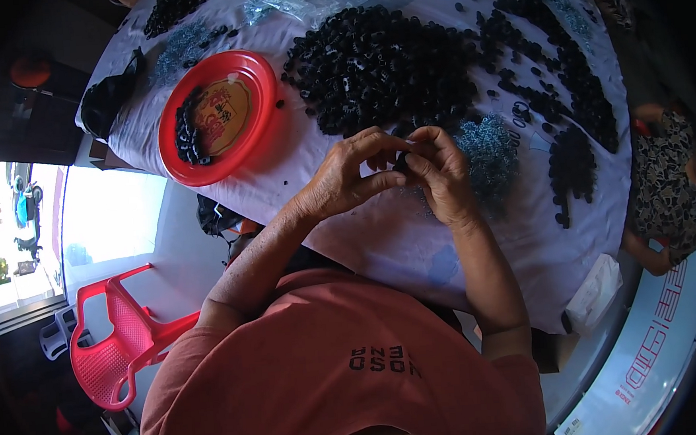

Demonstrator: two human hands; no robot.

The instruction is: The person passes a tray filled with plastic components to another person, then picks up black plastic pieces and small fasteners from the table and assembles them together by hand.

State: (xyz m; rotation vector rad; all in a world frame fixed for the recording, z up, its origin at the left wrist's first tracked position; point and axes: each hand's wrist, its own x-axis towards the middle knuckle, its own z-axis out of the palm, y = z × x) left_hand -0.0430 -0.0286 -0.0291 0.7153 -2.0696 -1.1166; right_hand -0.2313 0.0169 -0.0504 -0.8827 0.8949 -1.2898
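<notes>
My left hand (359, 169) and my right hand (443, 173) meet over the near part of the cloth-covered table. A small black piece (401, 161) is pinched between their fingertips; its exact shape is partly hidden by the fingers. Just beyond my hands spreads a large heap of small black ribbed pieces (378, 64). Beside my right hand lies a tangled mound of thin, clear-bluish bits (490, 161). Left of my hands sits a round red tray (261, 135) with a cluster of black pieces (190, 131) along its left side.
More black pieces (571, 84) run in bands along the table's right side. Clear plastic bags (319, 2) lie at the far edge. A person in patterned clothing (665, 182) is at the right. A red plastic chair (124, 335) stands at lower left; a white packet (596, 292) rests near the right corner.
</notes>
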